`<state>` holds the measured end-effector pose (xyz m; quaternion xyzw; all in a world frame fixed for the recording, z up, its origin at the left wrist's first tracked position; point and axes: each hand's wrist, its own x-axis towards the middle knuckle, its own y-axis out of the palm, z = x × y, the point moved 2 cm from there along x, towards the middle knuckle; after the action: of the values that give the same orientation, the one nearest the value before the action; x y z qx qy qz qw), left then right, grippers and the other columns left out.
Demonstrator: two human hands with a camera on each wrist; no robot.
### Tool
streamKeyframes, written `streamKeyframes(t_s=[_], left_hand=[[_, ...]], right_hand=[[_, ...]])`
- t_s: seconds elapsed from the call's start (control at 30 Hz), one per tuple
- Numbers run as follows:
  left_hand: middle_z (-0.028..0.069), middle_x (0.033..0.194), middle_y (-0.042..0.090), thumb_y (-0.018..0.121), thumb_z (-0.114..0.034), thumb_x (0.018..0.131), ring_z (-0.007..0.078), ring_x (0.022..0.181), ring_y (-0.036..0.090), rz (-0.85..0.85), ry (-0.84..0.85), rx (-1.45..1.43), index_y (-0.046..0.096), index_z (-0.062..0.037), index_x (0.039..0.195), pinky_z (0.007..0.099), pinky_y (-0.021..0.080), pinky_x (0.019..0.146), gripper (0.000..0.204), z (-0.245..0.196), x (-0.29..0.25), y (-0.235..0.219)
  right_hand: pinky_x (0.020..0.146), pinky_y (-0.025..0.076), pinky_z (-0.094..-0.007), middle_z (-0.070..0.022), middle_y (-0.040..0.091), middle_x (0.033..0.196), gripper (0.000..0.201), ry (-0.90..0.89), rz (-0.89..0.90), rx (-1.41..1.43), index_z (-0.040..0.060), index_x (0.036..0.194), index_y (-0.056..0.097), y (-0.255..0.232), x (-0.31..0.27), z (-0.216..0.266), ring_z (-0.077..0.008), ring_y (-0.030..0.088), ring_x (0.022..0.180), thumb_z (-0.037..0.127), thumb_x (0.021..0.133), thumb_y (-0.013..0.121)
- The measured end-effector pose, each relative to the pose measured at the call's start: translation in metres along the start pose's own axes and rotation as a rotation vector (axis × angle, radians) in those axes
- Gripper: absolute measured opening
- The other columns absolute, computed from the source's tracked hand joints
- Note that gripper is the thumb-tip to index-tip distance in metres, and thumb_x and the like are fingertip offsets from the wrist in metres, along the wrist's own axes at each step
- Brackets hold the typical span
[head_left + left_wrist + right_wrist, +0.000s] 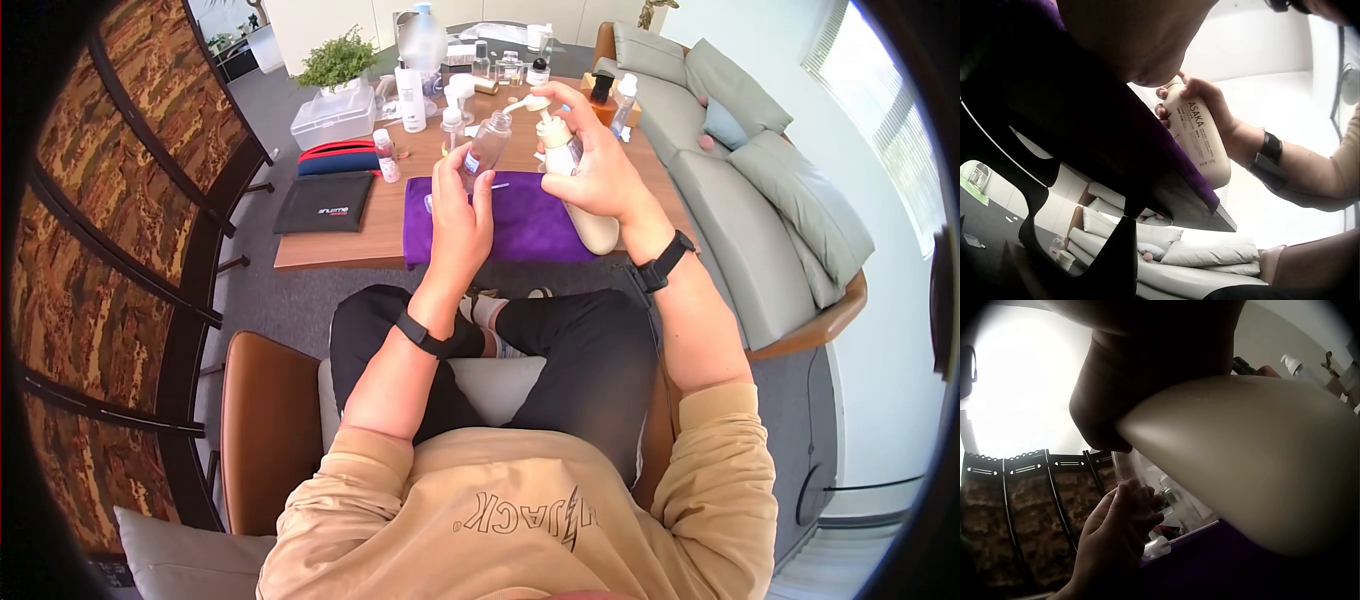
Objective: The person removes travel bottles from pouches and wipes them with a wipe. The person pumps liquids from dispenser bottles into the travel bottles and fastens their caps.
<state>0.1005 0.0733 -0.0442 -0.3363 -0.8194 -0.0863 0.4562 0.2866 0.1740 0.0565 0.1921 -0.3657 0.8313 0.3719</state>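
Observation:
Upright in my left hand (pixel 460 215) is a small clear bottle (pixel 492 140) with an uncapped mouth, gripped between thumb and fingers. My right hand (pixel 605 172) holds a large cream-coloured pump bottle (pixel 597 232), tilted, with fingers wrapped round its upper part and the index finger on the pump head (pixel 537 103). The pump's nozzle points left, right at the clear bottle's mouth. Dark lettering shows on the pump bottle (pixel 1200 140) in the left wrist view. Below both hands a purple cloth (pixel 530 225) covers the table's front edge.
A black pouch (pixel 325 203), a small pink-labelled bottle (pixel 386 157) and a clear plastic box (pixel 335 118) lie on the left. Several bottles, among them a white one (pixel 410 100), stand farther back beside a green plant (pixel 337 62). A grey sofa (pixel 690 170) is on the right.

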Motion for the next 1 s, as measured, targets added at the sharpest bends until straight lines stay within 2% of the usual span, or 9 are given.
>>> streamKeyframes(t_s=[0.23, 0.57, 0.67, 0.73, 0.77, 0.8, 0.87, 0.9, 1.0], left_hand=[[0.0266, 0.138, 0.064, 0.069, -0.011, 0.115, 0.0439, 0.126, 0.067, 0.000, 0.016, 0.007, 0.055, 0.0041, 0.154, 0.0499, 0.054, 0.109, 0.043, -0.002, 0.000, 0.000], [0.0267, 0.138, 0.064, 0.069, -0.011, 0.115, 0.0436, 0.126, 0.067, -0.003, 0.013, 0.006, 0.055, 0.0050, 0.153, 0.0496, 0.054, 0.108, 0.043, -0.002, -0.002, 0.000], [0.0241, 0.142, 0.067, 0.065, -0.016, 0.119, 0.0400, 0.129, 0.067, -0.015, -0.025, -0.004, 0.057, 0.0036, 0.154, 0.0470, 0.053, 0.113, 0.041, 0.003, -0.002, 0.001], [0.0250, 0.140, 0.068, 0.062, -0.017, 0.121, 0.0388, 0.128, 0.068, -0.037, -0.042, -0.006, 0.056, 0.0043, 0.155, 0.0472, 0.053, 0.113, 0.041, 0.007, -0.003, 0.002], [0.0250, 0.140, 0.068, 0.062, -0.017, 0.121, 0.0388, 0.128, 0.068, -0.039, -0.043, -0.010, 0.056, 0.0043, 0.155, 0.0472, 0.053, 0.113, 0.041, 0.009, -0.003, 0.003], [0.0253, 0.140, 0.069, 0.060, -0.018, 0.122, 0.0382, 0.129, 0.068, -0.060, -0.051, -0.011, 0.055, 0.0049, 0.155, 0.0475, 0.053, 0.113, 0.041, 0.010, -0.004, 0.003], [0.0257, 0.140, 0.069, 0.059, -0.019, 0.123, 0.0376, 0.129, 0.069, -0.076, -0.060, -0.015, 0.054, 0.0054, 0.156, 0.0477, 0.053, 0.113, 0.041, 0.010, -0.005, 0.003], [0.0252, 0.139, 0.069, 0.058, -0.019, 0.123, 0.0358, 0.128, 0.070, -0.092, -0.084, -0.026, 0.053, 0.0060, 0.156, 0.0469, 0.054, 0.112, 0.042, 0.008, -0.005, 0.002], [0.0235, 0.139, 0.070, 0.056, -0.020, 0.124, 0.0322, 0.126, 0.071, -0.111, -0.120, -0.065, 0.052, 0.0068, 0.156, 0.0447, 0.055, 0.111, 0.042, 0.013, -0.006, 0.003]], right_hand=[[0.093, 0.055, -0.0309, -0.0019, 0.063, 0.111, 0.098, 0.022, 0.036, 0.000, 0.0212, 0.171, 0.051, 0.002, -0.001, 0.011, -0.0144, 0.063, 0.100, 0.002, 0.077, 0.074], [0.088, 0.056, -0.0325, -0.0034, 0.067, 0.111, 0.100, 0.009, 0.022, -0.052, 0.0227, 0.172, 0.050, 0.000, -0.003, 0.001, -0.0157, 0.065, 0.095, 0.005, 0.077, 0.080], [0.088, 0.058, -0.0329, -0.0037, 0.067, 0.110, 0.098, -0.133, -0.039, -0.054, 0.0190, 0.171, 0.049, -0.005, -0.001, 0.006, -0.0154, 0.067, 0.095, 0.004, 0.079, 0.079], [0.089, 0.060, -0.0327, -0.0051, 0.068, 0.111, 0.091, -0.050, -0.144, 0.117, 0.0152, 0.168, 0.051, -0.013, 0.000, 0.008, -0.0150, 0.069, 0.099, 0.004, 0.083, 0.080], [0.089, 0.062, -0.0329, -0.0073, 0.071, 0.115, 0.068, -0.093, -0.215, 0.129, 0.0087, 0.159, 0.056, -0.017, 0.005, -0.001, -0.0149, 0.072, 0.102, 0.008, 0.095, 0.082], [0.089, 0.062, -0.0329, -0.0073, 0.071, 0.115, 0.068, -0.093, -0.215, 0.125, 0.0087, 0.159, 0.056, -0.022, 0.013, -0.003, -0.0149, 0.072, 0.102, 0.008, 0.095, 0.082], [0.091, 0.062, -0.0338, -0.0079, 0.073, 0.115, 0.045, -0.033, -0.321, 0.170, 0.0054, 0.148, 0.059, -0.033, 0.028, -0.011, -0.0152, 0.073, 0.103, 0.016, 0.109, 0.078], [0.092, 0.061, -0.0341, -0.0086, 0.076, 0.114, 0.034, -0.136, -0.374, 0.130, 0.0025, 0.139, 0.061, -0.031, 0.039, -0.018, -0.0157, 0.074, 0.103, 0.023, 0.116, 0.075], [0.093, 0.061, -0.0340, -0.0085, 0.076, 0.118, 0.029, -0.109, -0.348, 0.032, 0.0069, 0.139, 0.062, -0.029, 0.063, -0.019, -0.0139, 0.074, 0.105, 0.026, 0.119, 0.071]])
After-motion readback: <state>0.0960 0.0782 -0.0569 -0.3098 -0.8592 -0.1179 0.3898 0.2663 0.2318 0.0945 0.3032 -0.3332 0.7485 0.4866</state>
